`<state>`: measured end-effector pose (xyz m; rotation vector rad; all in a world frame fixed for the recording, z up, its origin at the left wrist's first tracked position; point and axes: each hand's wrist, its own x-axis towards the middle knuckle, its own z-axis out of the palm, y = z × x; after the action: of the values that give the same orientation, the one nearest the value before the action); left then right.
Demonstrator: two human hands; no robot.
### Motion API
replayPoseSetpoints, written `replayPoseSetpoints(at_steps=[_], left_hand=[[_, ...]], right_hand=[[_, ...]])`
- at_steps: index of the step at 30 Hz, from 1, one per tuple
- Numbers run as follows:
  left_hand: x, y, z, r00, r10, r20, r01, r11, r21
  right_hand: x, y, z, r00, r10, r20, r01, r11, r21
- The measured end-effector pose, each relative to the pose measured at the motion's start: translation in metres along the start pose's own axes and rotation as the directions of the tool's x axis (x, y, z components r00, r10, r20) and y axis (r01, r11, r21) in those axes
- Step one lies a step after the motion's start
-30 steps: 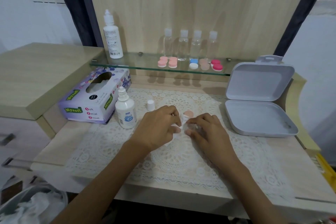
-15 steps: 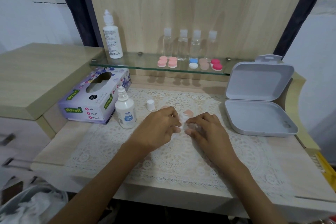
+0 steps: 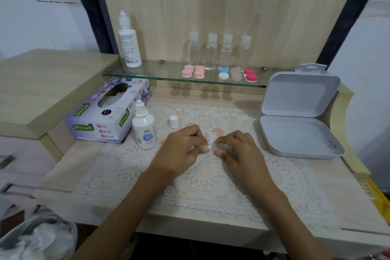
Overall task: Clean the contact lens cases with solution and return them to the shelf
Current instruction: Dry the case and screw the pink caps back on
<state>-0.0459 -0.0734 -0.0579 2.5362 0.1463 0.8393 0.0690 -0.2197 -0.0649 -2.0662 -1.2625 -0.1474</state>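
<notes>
The wooden desk (image 3: 69, 164) carries a white lace mat (image 3: 211, 186). At its right end lies one grey hinged box (image 3: 299, 139), lid standing open and the pale inside showing. At the left end is one purple tissue box (image 3: 99, 120), with a little white tissue visible through the oval slot. Low in the left corner, a bin (image 3: 38, 236) holds crumpled white material.

Above the mat runs a glass shelf (image 3: 160, 74). It bears one tall white solution bottle (image 3: 129, 48) and four small clear bottles (image 3: 219, 53) in a row, all capped; what is in them cannot be told. In front of those sit the shelf cases (image 3: 223, 74), five in all: two pink, one blue-and-white, one beige, one red.

One smaller solution bottle (image 3: 144, 131) stands uncapped on the mat, its white cap (image 3: 173, 121) just beside it.

Both hands meet over the middle of the mat. The left hand (image 3: 183, 148) has curled fingers, and thumb and fingertips pinch a wad of tissue (image 3: 211, 139). The right hand (image 3: 238, 150), fingers bent down, pinches the clear lens case (image 3: 222, 146), which is mostly hidden. The wad touches the case. Just behind them lies one beige lid (image 3: 217, 132); a second lid (image 3: 190, 125) peeks past the left knuckles.
</notes>
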Motion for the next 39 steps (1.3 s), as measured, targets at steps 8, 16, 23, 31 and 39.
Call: replayPoseSetpoints(at_steps=[8, 16, 23, 31, 39], left_hand=[[0.0009, -0.0006, -0.0016, 0.984, -0.140, -0.112, 0.127, 0.985, -0.117], [-0.0006, -0.0007, -0.0010, 0.998, -0.065, -0.025, 0.063, 0.994, -0.090], [-0.0017, 0.0003, 0.0010, 0.992, 0.109, -0.058, -0.100, 0.986, 0.132], [-0.0013, 0.0043, 0.0008, 0.984, 0.164, -0.076, -0.139, 0.956, 0.258], [-0.0028, 0.0019, 0.0022, 1.000, -0.015, -0.023, 0.017, 0.995, 0.103]], right_hand=[[-0.0004, 0.0007, 0.0010, 1.000, 0.000, -0.008, 0.000, 1.000, -0.007], [-0.0016, 0.0000, 0.0008, 1.000, -0.010, -0.015, 0.010, 1.000, -0.013], [-0.0017, 0.0006, 0.0008, 1.000, -0.016, -0.017, 0.016, 1.000, -0.013], [-0.0027, 0.0011, 0.0016, 1.000, -0.019, -0.013, 0.018, 0.999, -0.043], [-0.0033, -0.0003, -0.0001, 1.000, -0.023, 0.001, 0.023, 0.998, -0.058]])
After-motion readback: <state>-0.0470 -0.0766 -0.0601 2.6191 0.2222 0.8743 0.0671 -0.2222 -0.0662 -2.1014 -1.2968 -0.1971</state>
